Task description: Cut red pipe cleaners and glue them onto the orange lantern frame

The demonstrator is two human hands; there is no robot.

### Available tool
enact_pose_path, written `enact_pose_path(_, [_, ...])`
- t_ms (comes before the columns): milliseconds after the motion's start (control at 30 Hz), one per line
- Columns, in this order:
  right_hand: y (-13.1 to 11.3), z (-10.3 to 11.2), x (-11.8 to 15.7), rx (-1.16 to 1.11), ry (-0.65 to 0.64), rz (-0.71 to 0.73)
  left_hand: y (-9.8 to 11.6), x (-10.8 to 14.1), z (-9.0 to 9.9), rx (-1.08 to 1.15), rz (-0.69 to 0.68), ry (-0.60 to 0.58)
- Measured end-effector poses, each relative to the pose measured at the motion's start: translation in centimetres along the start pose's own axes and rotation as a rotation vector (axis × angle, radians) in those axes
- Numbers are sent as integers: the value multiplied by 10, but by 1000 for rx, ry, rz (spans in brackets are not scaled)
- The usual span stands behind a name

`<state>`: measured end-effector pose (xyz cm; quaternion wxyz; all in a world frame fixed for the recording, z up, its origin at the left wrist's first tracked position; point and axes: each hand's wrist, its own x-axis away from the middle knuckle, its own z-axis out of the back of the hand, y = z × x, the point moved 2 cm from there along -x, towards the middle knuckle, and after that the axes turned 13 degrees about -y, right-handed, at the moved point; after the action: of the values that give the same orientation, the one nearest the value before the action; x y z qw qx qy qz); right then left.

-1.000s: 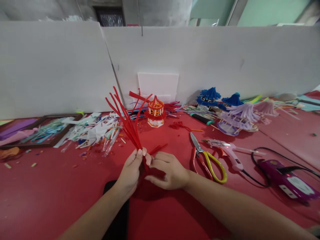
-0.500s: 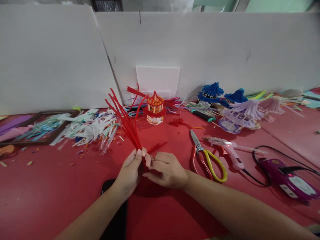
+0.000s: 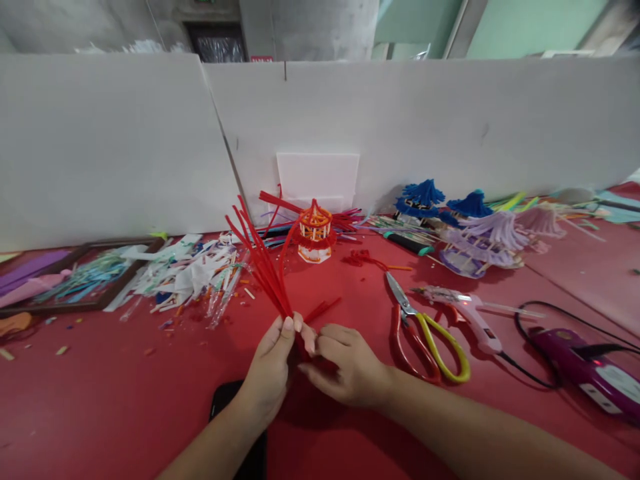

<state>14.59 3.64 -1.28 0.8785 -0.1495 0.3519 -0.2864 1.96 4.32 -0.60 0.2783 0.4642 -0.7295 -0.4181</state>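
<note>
My left hand (image 3: 273,370) is closed round a bundle of long red pipe cleaners (image 3: 265,270), which fan out upward and away from me. Close beside it, my right hand (image 3: 350,367) has its fingers curled in at the lower part of the bundle, touching the left fingertips. A few shorter red stems (image 3: 323,308) poke out behind the right fingers. What exactly the right fingertips pinch is partly hidden. Beyond the hands stands a small red and orange pavilion model (image 3: 315,233) with a white base.
Scissors (image 3: 425,333) with red and yellow handles lie right of my hands, beside a pink glue gun (image 3: 465,310) and its purple power box (image 3: 585,367). Blue (image 3: 423,197) and lilac models (image 3: 480,240) stand back right. Scraps (image 3: 195,273) lie left; a black phone (image 3: 255,453) sits under my left forearm.
The camera has tilted up slightly, so everything sits lower in the picture. Both hands keep nearly the same pose on the red pipe cleaners.
</note>
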Motion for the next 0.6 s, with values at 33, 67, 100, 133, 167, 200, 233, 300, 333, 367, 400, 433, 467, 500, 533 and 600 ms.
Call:
enact_pose_path(33, [-1,1,0,-41,-6,-28,0,1,0,-11,0,12])
enact_pose_path(67, [-2,2,0,-87,-11,-55,-1,1,1,-24,0,31])
enact_pose_path(100, [-3,3,1,-139,-13,-83,-1,2,2,-38,1,52])
enact_pose_path(133, [-3,4,1,-195,-16,-112,-1,3,2,-51,6,74])
enact_pose_path(167, [-3,5,1,-250,-18,-142,-1,3,3,-61,15,95])
enact_pose_path(200, [-3,5,2,-303,-21,-173,-2,4,4,-66,30,111])
enact_pose_path(233, [-3,4,2,-356,-31,-203,-3,5,5,-69,45,117])
enact_pose_path(300, [-3,2,1,-443,-54,-253,-5,6,7,-79,59,94])
enact_pose_path(333, [-3,0,0,-467,-62,-266,-6,6,7,-89,56,68])
enact_pose_path(367, [-4,-2,-1,-480,-69,-273,-7,6,8,-98,50,35])
enact_pose_path(400, [-5,-4,-2,-495,-77,-277,-8,6,8,-106,42,7])
enact_pose_path(433, [-6,-6,-2,-524,-87,-284,-10,6,9,-109,36,-17])
enact_pose_path(467, [-6,-9,-3,-581,-99,-301,-11,6,10,-108,37,-34])
enact_pose_path(500, [-6,-12,-3,-679,-113,-332,-12,6,10,-106,45,-44])
enact_pose_path(533, [-6,-16,-3,-816,-139,-374,-14,6,11,-102,64,-49])
enact_pose_path(600, [-6,-24,-3,-1121,-238,-472,-17,7,9,-89,126,-57])
